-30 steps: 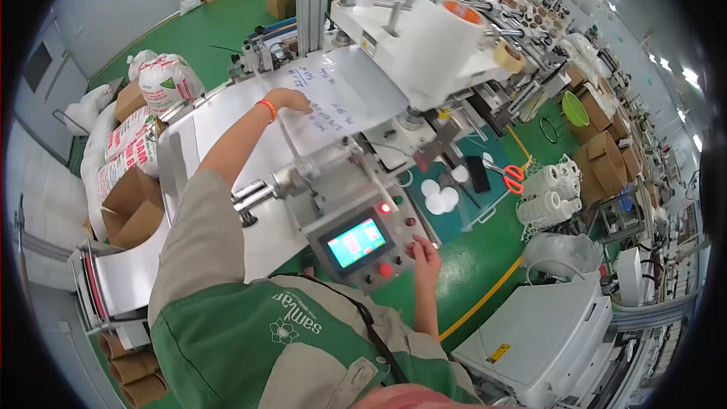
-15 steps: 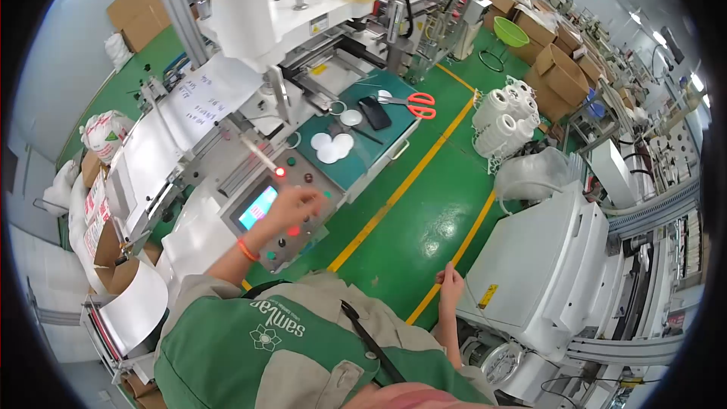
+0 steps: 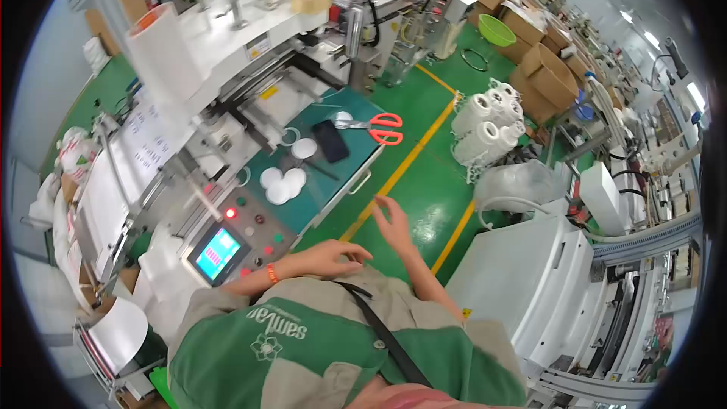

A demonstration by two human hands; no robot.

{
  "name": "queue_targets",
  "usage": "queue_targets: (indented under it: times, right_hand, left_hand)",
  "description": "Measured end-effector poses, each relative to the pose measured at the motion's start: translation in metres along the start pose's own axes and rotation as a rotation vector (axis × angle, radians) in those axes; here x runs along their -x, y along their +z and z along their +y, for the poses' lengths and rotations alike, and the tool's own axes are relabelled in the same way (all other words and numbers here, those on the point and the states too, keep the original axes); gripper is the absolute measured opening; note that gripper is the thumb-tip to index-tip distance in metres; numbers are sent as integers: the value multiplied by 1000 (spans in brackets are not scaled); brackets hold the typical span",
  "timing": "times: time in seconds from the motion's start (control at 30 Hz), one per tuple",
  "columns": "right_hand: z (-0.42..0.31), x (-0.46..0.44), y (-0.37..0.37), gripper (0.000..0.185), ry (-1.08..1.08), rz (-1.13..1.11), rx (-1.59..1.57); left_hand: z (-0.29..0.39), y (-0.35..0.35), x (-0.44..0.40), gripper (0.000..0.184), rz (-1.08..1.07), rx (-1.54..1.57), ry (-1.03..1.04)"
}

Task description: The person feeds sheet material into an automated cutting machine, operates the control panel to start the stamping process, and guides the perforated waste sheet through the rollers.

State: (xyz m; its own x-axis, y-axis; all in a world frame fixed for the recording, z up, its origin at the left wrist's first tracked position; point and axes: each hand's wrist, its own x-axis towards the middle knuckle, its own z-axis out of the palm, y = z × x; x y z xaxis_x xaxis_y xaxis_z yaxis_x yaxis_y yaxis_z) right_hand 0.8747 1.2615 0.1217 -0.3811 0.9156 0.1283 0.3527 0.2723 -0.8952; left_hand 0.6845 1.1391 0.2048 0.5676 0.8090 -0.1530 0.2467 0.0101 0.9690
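Note:
My left hand (image 3: 331,258), with an orange band at its wrist, is in front of my body beside the control panel (image 3: 261,236). Its fingers are loosely stretched and hold nothing. To its right, my right hand (image 3: 391,225) is raised over the green floor, fingers apart and nothing in them. The panel carries a lit touchscreen (image 3: 217,253), a glowing red lamp (image 3: 230,213) and several buttons. Beyond it, on a teal work surface (image 3: 314,195), lie white discs (image 3: 283,185), a black phone (image 3: 331,141) and orange-handled scissors (image 3: 384,129).
A white roll (image 3: 168,49) and a tape roll (image 3: 311,1) stand on the machine at the upper left. On the floor are white spools (image 3: 485,136) and a cardboard box (image 3: 547,82). A white cabinet (image 3: 522,269) stands close on my right.
My left hand has drawn back from the control panel toward my body. My right hand has come up and forward, its fingers opening. The view has shifted to the right.

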Motion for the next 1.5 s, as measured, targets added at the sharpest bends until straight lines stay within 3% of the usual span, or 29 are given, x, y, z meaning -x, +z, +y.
queue_targets:
  times: [0.1,0.17,0.27,0.4,0.47,0.63,0.73,0.83,0.87,1.0,1.13,1.2,1.23,1.33,1.4,1.47,1.5]
  right_hand:
    - [23,-80,-4,49,-198,-41,121]
    - [46,-146,-8,54,-357,-24,219]
    - [81,-233,-18,60,-385,-166,524]
    - [135,-299,-18,61,-507,-306,737]
    - [169,-310,-3,55,-665,-276,666]
    - [173,-299,41,58,-514,-69,612]
    - [158,-310,48,65,-368,-419,288]
    - [141,-319,28,61,-376,-541,-152]
    - [136,-326,17,62,-475,-517,-48]
    - [148,-335,-23,66,-512,-527,141]
    - [173,-369,-11,67,-541,-241,247]
    - [206,-393,17,67,-445,-178,352]
    - [183,-406,6,68,-129,-448,355]
    - [220,-420,34,76,-162,-592,440]
    - [203,-406,31,73,-62,-537,408]
    - [223,-400,43,72,-162,-316,458]
    - [221,-401,41,73,-148,-333,448]
  left_hand:
    - [-1,-31,-18,34,184,157,-15]
    - [2,-45,-28,34,403,84,-17]
    - [4,-57,-34,35,580,53,-79]
    - [-3,-53,-43,36,788,54,-187]
    - [-2,-47,-56,34,883,86,-259]
    - [-5,-26,-116,32,1132,276,-258]
    - [4,-22,-157,32,1177,311,-252]
    - [8,-20,-194,32,1184,328,-292]
    - [11,-19,-202,32,1165,312,-307]
    - [15,-16,-218,33,1124,326,-338]
    - [-10,-19,-225,35,1235,241,-297]
    - [-9,-20,-231,36,1242,261,-320]
    - [-5,-23,-234,35,1217,238,-273]
    - [21,-19,-226,36,1184,226,-291]
    - [24,-5,-215,36,1243,229,-328]
    - [37,8,-207,36,1313,261,-417]
    - [37,16,-204,36,1354,290,-418]
